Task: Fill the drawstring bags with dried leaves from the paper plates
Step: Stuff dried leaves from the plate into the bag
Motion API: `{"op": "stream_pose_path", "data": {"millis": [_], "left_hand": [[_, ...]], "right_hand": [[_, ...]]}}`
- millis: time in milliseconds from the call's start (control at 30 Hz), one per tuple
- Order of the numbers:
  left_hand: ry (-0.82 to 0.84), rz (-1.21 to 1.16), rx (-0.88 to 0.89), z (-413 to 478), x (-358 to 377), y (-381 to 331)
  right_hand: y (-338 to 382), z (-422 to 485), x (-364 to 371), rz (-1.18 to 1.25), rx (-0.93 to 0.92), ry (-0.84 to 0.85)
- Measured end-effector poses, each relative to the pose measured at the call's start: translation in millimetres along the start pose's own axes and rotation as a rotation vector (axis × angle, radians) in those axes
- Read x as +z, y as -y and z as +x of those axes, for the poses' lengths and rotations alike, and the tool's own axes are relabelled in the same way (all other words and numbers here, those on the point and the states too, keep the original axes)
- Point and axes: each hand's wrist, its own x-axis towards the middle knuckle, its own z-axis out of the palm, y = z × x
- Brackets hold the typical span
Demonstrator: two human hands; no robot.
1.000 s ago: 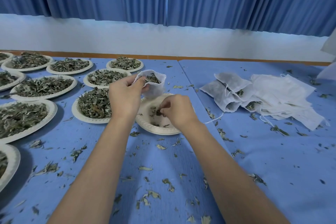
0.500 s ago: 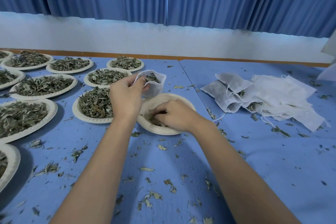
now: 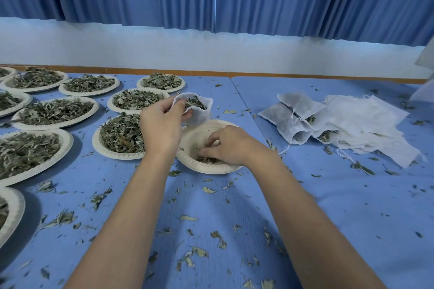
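Note:
My left hand (image 3: 162,124) grips the rim of a white drawstring bag (image 3: 199,110), held open and partly filled with dried leaves, just above the far edge of a nearly empty paper plate (image 3: 195,136). My right hand (image 3: 225,145) reaches down into that plate, its curled fingertips gathering the last leaf scraps (image 3: 206,159) at the plate's near side. A full plate of dried leaves (image 3: 122,136) lies directly left of it, partly behind my left wrist.
Several more leaf-filled paper plates (image 3: 56,111) cover the table's left half. Filled bags (image 3: 288,119) and a stack of flat empty bags (image 3: 366,124) lie at the right. Leaf crumbs (image 3: 209,190) are strewn over the blue tabletop. A wall and a curtain stand behind.
My right hand has dropped from above the plate into its near side and now rakes at the leaf scraps. The left hand keeps the bag in the same spot.

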Motion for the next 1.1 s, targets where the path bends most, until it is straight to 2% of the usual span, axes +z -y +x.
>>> {"op": "stream_pose_path", "data": {"millis": [100, 267, 400, 567, 667, 767, 867, 900, 1000, 1100], "left_hand": [[-0.002, -0.015, -0.002, 0, 0, -1], [-0.001, -0.011, 0.003, 0, 1, 0], [0.01, -0.012, 0.038, 0, 2, 0], [0.053, -0.035, 0.098, -3, 5, 3], [0.131, 0.045, 0.117, -5, 7, 11], [0.178, 0.158, 0.128, -6, 6, 20], [0.188, 0.2, 0.136, -6, 8, 21], [0.197, 0.221, 0.139, -6, 10, 21], [0.226, 0.339, 0.189, -8, 12, 21], [0.168, 0.523, 0.295, -11, 14, 22]], "right_hand": [[5, -2, 2, 0.062, -0.072, 0.032], [10, -5, 6, -0.081, -0.191, -0.034], [16, -8, 11, -0.16, -0.196, -0.08], [14, -9, 12, -0.078, -0.175, -0.111], [6, -10, 8, 0.105, -0.103, -0.108], [0, -14, -5, 0.504, 0.058, -0.143], [-2, -17, -25, 0.956, 0.055, -0.108], [-1, -19, -31, 1.039, 0.04, -0.11], [3, -19, -37, 1.058, 0.051, -0.193], [7, -16, -31, 0.923, 0.092, -0.291]]}}
